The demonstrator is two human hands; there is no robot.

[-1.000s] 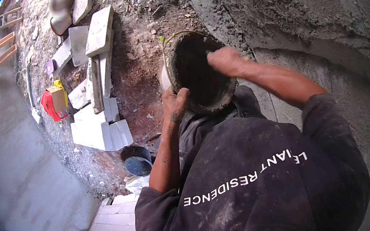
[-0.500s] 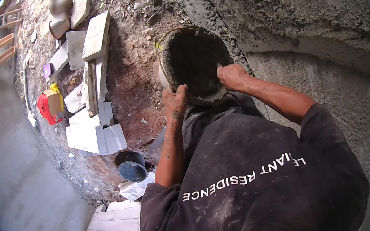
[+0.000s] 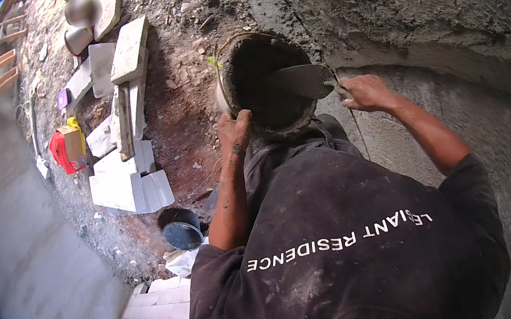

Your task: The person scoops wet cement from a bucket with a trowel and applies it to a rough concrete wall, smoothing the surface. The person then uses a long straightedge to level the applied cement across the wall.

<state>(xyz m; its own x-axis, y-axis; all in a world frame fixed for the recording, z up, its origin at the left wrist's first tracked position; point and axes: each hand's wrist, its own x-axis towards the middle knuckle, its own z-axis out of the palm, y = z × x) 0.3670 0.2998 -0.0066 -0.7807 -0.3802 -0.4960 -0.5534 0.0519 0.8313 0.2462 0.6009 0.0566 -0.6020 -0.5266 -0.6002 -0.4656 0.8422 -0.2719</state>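
In front of me a mortar-crusted bucket (image 3: 224,91) leans with its mouth toward me, its inside dark and coated with grey mortar. My left hand (image 3: 235,129) is closed on the bucket's near-left rim. A trowel (image 3: 300,81) with a broad grey blade is in my right hand (image 3: 364,92), fingers wrapped round its handle at the bucket's right edge. The blade reaches across the bucket's mouth, pointing left. How much mortar lies deep in the bucket is too dark to tell.
A rough concrete wall (image 3: 433,21) rises on the right. Pale blocks (image 3: 118,190) and boards lie on the rubble at left, near a red bag (image 3: 61,152). A dark bucket (image 3: 182,231) stands at lower left, beside stacked white blocks (image 3: 159,312).
My right hand has moved right, out of the bucket's mouth, and the trowel blade has come into sight. My left hand still grips the rim.
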